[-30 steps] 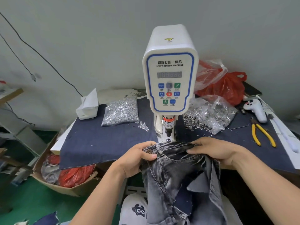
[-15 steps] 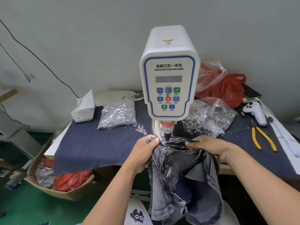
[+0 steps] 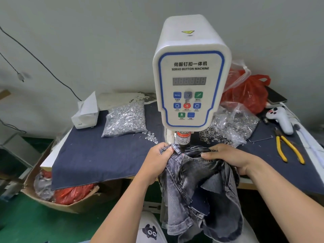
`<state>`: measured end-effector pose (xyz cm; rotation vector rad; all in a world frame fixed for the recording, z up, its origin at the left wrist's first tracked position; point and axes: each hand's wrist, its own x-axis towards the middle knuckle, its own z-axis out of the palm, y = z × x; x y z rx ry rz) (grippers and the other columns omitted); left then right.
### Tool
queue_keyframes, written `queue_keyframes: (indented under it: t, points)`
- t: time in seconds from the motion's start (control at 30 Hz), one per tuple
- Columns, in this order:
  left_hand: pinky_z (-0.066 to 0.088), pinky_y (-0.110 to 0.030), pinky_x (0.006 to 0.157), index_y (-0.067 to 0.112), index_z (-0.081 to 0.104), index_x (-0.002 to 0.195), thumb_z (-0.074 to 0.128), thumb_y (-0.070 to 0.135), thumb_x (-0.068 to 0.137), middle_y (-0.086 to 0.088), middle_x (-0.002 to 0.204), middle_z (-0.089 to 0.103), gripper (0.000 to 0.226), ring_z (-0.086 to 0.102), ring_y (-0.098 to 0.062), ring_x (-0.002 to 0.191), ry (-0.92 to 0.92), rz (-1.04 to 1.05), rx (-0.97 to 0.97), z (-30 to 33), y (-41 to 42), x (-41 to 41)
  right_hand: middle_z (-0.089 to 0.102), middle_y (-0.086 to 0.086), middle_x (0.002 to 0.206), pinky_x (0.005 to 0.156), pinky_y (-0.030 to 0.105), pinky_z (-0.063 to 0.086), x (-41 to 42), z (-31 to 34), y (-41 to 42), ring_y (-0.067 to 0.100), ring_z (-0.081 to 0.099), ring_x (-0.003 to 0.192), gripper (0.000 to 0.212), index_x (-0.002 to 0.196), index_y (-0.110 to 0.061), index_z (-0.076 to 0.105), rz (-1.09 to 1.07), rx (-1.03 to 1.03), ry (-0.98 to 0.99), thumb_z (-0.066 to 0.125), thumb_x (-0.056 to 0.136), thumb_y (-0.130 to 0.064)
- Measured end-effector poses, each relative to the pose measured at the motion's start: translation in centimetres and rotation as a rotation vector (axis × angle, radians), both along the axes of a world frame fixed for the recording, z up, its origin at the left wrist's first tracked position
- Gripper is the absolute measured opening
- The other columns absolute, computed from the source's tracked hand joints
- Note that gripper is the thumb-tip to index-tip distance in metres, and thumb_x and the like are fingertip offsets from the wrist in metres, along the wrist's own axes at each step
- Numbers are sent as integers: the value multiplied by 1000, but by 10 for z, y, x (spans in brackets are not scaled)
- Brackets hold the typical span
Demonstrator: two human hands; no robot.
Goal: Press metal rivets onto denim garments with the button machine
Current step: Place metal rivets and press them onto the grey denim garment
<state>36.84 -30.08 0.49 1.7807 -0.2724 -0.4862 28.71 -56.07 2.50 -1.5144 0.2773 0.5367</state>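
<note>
Jeans [image 3: 198,181] are presented at the button machine [image 3: 191,72], waistband edge lying under the press head [image 3: 182,139], remainder hanging off the front of the table [image 3: 105,155] toward the person's lap. Left hand [image 3: 158,158] pinches the waistband corner, fingers curled round the fabric just beside the press head. Right hand [image 3: 231,158] grips the waistband on the other side, thumb on top and fingers wrapped under, drawing the cloth flat between the two hands.

Progress: positioning appears complete or near it; judged as the moment just ahead of a press. No rivet can be made out at the press point, as that spot is largely hidden by the head. How many rivets this garment has received cannot be determined. Pressing and removal remain.

Condition: dark grey washed denim, mottled, seams and a belt loop visible, pocket lining turned out lower down. Fabric is bunched below the waistband.

Supplies: bag of rivets [image 3: 126,120] left of the machine, second bag [image 3: 235,123] right.
</note>
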Motion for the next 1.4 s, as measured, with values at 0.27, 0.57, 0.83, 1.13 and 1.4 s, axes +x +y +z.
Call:
queue_keyframes:
  t: [0.27,0.57,0.83,1.13,1.4]
  points:
    - [55,-42,85,21,72,99,56,36,104,-8,99,79,23,72,-26,88,-9,-18,-21,-3,1,1,75,26,109,80,36,60,-1,0,2,33,76,95,42,96,-8,81,-22,-17,-15,89,70,-39]
    - [57,-42,89,24,72,97,56,37,105,-7,101,78,22,74,-20,92,-25,-55,-56,-7,3,3,76,23,103,78,35,60,-4,0,5,29,75,89,21,88,-12,81,-55,-22,-27,86,80,-30]
    - [59,-45,93,26,72,99,55,42,103,-2,101,79,24,75,-28,102,-27,-73,-58,-8,5,3,76,23,104,78,35,60,-4,1,4,30,75,90,25,88,-11,81,-44,-28,-29,84,77,-33]
    - [60,-34,85,29,73,100,55,41,105,1,103,80,22,77,-19,98,-11,-80,-89,-6,5,1,77,21,101,76,33,60,-5,0,5,27,75,87,20,87,-13,81,-44,-17,-42,84,80,-31]
    - [58,-26,76,28,72,97,55,40,105,0,100,80,22,77,-16,93,-3,-80,-118,-5,6,-1,77,21,103,77,34,60,-4,-2,3,28,76,91,32,90,-13,81,-10,-22,-40,87,74,-40]
